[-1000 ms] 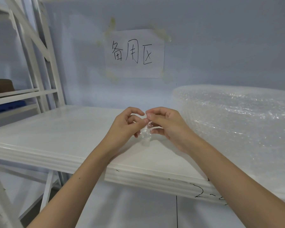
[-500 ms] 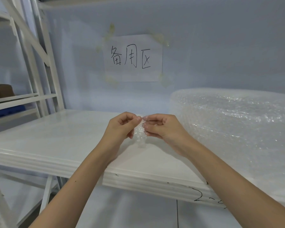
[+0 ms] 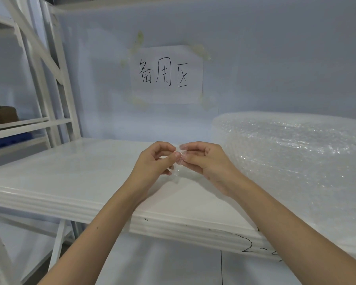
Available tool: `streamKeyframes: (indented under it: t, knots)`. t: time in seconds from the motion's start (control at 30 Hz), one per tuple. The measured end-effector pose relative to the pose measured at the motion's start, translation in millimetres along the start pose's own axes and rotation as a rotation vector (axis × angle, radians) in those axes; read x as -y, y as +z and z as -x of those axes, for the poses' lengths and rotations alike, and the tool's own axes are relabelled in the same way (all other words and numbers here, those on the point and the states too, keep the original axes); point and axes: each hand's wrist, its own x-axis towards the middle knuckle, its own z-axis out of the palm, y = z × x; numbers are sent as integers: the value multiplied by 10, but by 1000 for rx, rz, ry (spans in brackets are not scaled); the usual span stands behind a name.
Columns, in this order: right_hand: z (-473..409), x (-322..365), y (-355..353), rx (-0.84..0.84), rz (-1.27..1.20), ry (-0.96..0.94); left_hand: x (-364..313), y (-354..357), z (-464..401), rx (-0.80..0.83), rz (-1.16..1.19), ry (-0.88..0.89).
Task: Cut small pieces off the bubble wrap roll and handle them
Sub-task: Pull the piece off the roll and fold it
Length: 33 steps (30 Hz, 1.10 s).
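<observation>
both hands meet just above the middle of the white shelf board (image 3: 74,173), fingertips almost touching. left hand (image 3: 152,161) curls its thumb and forefinger onto a small clear bubble wrap piece (image 3: 178,165); right hand (image 3: 206,159) pinches the same scrap from the 3 o'clock side, so the piece hangs between them, its lower end drooping toward the board. at 3 o'clock from the hands the big bubble wrap roll (image 3: 296,153) lies on the same board, near the right hand but apart from it. black marker scrawl (image 3: 255,246) sits on the board's front lip at 5 o'clock. at 12 o'clock a taped paper sign (image 3: 167,75) with handwritten characters hangs on the pale blue wall (image 3: 275,58). white rack uprights (image 3: 49,68) stand at 10 o'clock, with a neighbouring shelf (image 3: 19,124) at 9 o'clock.
</observation>
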Motion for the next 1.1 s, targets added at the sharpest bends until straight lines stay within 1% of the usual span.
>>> streamKeyframes:
  t: [0.17, 0.47, 0.6, 0.7, 0.8, 0.9, 1.1]
  knots:
    - [0, 33, 23, 33, -65, 14, -14, 13, 23, 12, -20, 15]
    - [-51, -28, 20, -100, 74, -50, -5, -12, 13, -10, -98, 18]
    - [-72, -54, 46, -151, 97, -75, -50, -54, -35, -132, -124, 12]
    - [-88, -63, 56, -138, 128, -45, -64, -274, -132, -208, -169, -8]
    - [-146, -24, 83, -111, 161, -35, -16, -509, -221, -254, -183, -59]
    - [-251, 20, 179, -85, 191, -23, 20, -598, -272, -287, -148, -91]
    - [-523, -77, 408, -79, 320, 110, 36, -619, -284, -335, -125, -59]
